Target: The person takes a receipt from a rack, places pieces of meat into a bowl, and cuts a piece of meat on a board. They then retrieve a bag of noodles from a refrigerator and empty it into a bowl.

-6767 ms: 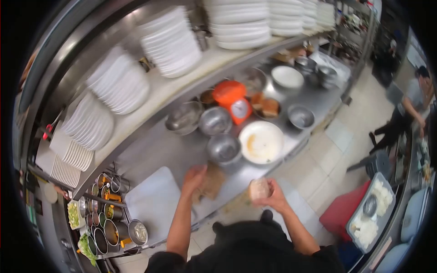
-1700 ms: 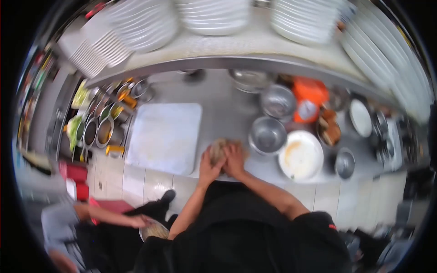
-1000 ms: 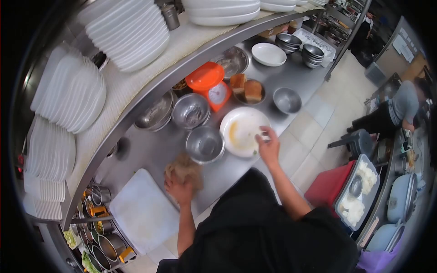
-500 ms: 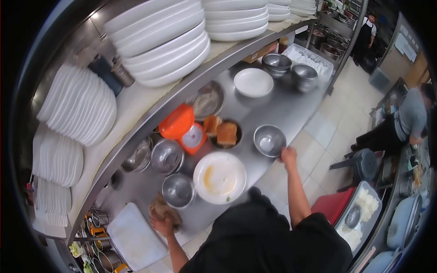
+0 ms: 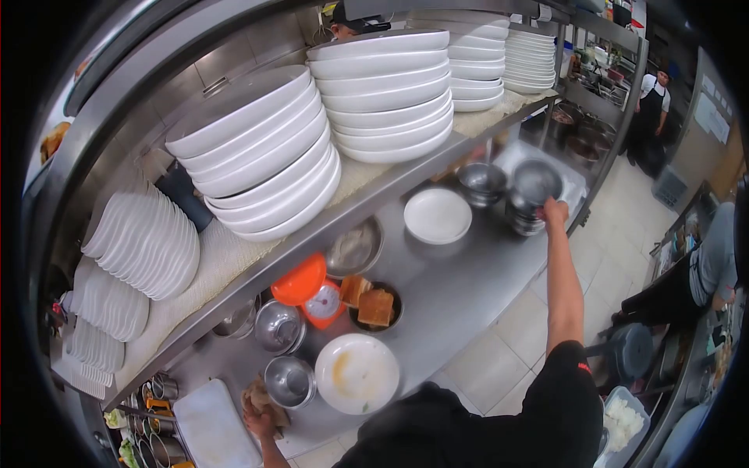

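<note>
My right hand [image 5: 555, 212] grips the rim of a steel mixing bowl [image 5: 535, 181], which overlaps the top of a stack of steel bowls [image 5: 524, 225] at the counter's far end. At the near left, my left hand [image 5: 259, 423] is closed on a crumpled brown cloth [image 5: 271, 404] on the counter. Close by the cloth sits another steel bowl [image 5: 290, 381]. Beside that bowl is a large white plate [image 5: 376, 357] with a yellow-brown smear and a green scrap on it.
Browned slabs of food [image 5: 376, 306] rest in a dark bowl beside an orange scale [image 5: 322, 303]. A clean white plate [image 5: 438, 216] lies farther along. Tall dish stacks [image 5: 390, 97] crowd the overhead shelf. A white cutting board [image 5: 214, 429] lies left. Two people stand at the right.
My right hand has carried the steel bowl from the counter's front edge to the stack at the far end. My left hand stays on the cloth. The view has shifted.
</note>
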A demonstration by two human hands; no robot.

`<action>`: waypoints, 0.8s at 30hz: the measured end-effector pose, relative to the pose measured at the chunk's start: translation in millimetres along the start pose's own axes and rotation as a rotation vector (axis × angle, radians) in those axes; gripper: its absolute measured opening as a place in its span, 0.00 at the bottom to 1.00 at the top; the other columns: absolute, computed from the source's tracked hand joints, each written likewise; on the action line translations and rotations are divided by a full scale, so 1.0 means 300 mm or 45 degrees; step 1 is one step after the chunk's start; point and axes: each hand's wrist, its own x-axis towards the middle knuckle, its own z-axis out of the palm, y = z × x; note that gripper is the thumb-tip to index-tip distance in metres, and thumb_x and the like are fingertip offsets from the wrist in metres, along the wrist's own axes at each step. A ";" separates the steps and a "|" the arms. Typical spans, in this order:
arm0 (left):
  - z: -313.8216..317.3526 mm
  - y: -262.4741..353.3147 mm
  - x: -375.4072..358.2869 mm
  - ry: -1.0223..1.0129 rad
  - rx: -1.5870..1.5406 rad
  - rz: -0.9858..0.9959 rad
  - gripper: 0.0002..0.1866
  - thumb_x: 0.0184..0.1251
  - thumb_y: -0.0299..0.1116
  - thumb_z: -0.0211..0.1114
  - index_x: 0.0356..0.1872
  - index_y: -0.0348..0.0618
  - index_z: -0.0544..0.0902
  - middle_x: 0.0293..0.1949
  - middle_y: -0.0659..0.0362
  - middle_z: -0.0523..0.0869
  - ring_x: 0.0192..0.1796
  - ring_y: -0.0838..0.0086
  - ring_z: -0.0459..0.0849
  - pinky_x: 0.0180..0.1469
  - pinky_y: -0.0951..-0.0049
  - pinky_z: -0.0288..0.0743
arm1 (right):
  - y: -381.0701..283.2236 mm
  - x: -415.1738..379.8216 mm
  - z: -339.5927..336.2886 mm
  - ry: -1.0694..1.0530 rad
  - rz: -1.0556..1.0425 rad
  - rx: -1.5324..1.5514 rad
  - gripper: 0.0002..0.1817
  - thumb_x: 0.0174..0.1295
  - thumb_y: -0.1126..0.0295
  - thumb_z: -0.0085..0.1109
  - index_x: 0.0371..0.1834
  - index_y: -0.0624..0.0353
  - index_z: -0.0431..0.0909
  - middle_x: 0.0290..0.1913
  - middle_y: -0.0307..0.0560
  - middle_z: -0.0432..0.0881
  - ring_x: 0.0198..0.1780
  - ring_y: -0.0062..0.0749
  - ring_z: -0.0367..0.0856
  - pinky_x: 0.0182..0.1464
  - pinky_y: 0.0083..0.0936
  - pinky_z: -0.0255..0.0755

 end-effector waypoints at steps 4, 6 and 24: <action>0.009 -0.034 0.018 -0.019 -0.085 0.017 0.38 0.46 0.41 0.72 0.64 0.56 0.72 0.60 0.49 0.76 0.62 0.48 0.72 0.63 0.51 0.66 | 0.027 0.037 0.033 -0.150 0.184 0.106 0.15 0.58 0.67 0.53 0.27 0.73 0.75 0.19 0.54 0.79 0.15 0.35 0.78 0.15 0.27 0.71; 0.020 -0.058 0.027 -0.007 -0.116 0.083 0.38 0.45 0.40 0.73 0.64 0.56 0.72 0.60 0.49 0.77 0.61 0.48 0.73 0.63 0.52 0.66 | 0.076 0.031 0.036 -0.209 0.201 0.087 0.14 0.58 0.67 0.55 0.30 0.73 0.76 0.19 0.53 0.78 0.14 0.33 0.76 0.13 0.25 0.68; 0.037 -0.036 -0.001 0.079 0.413 0.060 0.36 0.54 0.47 0.65 0.66 0.53 0.69 0.57 0.51 0.76 0.57 0.55 0.75 0.55 0.51 0.71 | -0.229 -0.514 -0.095 -0.174 -0.437 0.447 0.17 0.60 0.66 0.63 0.51 0.59 0.78 0.41 0.42 0.81 0.38 0.23 0.77 0.35 0.20 0.71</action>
